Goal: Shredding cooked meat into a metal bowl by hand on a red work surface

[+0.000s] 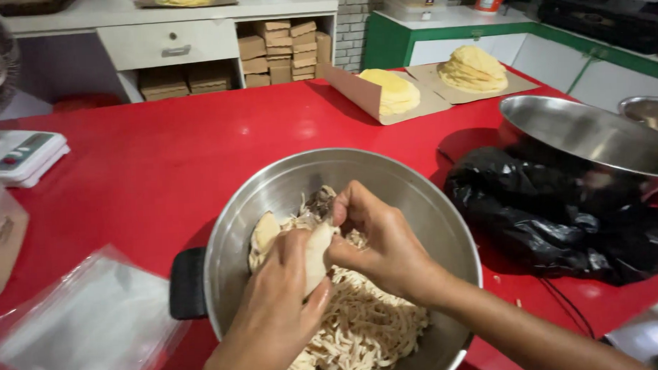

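**Two hands pull at one piece of chicken**

Both hands meet over a pale piece of cooked chicken [318,252]. It sits right between them, above the middle of a big steel bowl [432,203]. The piece is long and stands almost up and down, tipped a little to one side. The left hand [279,311] comes up from below and wraps its thumb and fingers tight around the lower part. The right hand [386,241] comes in from the side and pinches the top end with bent fingers. Both hands are touching it, so neither is nearer.

Under the hands lies a heap of thin chicken shreds [363,326]. The bowl rests on a red table [160,162]. A black plastic bag [563,217] lies to the right. A clear plastic bag [79,325] lies to the left.
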